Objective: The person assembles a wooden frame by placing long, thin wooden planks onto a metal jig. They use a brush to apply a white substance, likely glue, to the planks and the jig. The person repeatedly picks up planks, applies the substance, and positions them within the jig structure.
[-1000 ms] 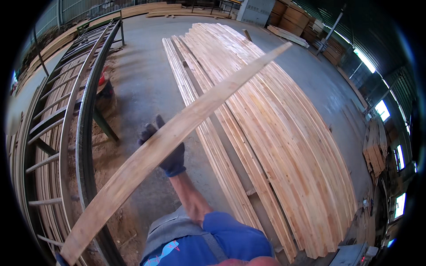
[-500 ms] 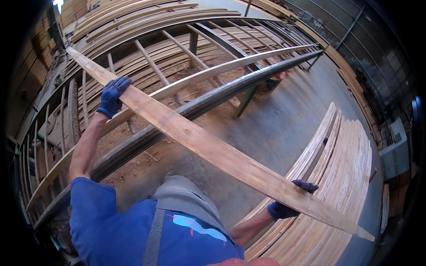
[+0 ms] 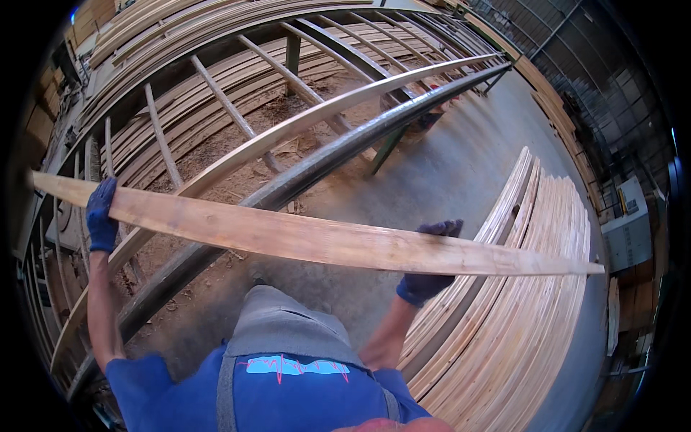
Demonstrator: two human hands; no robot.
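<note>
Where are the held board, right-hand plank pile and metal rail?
Held board (image 3: 309,237): head view, middle of its broad face.
Plank pile (image 3: 504,331): head view, top surface.
Metal rail (image 3: 345,149): head view, stretch beyond the board.

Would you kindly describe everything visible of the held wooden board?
The board is long, flat and pale brown, apparently bare wood with faint darker patches. Held crosswise, it overlaps the metal rack and stacked boards in view. The left hand grips near its left end; the right hand supports it from below.
</note>
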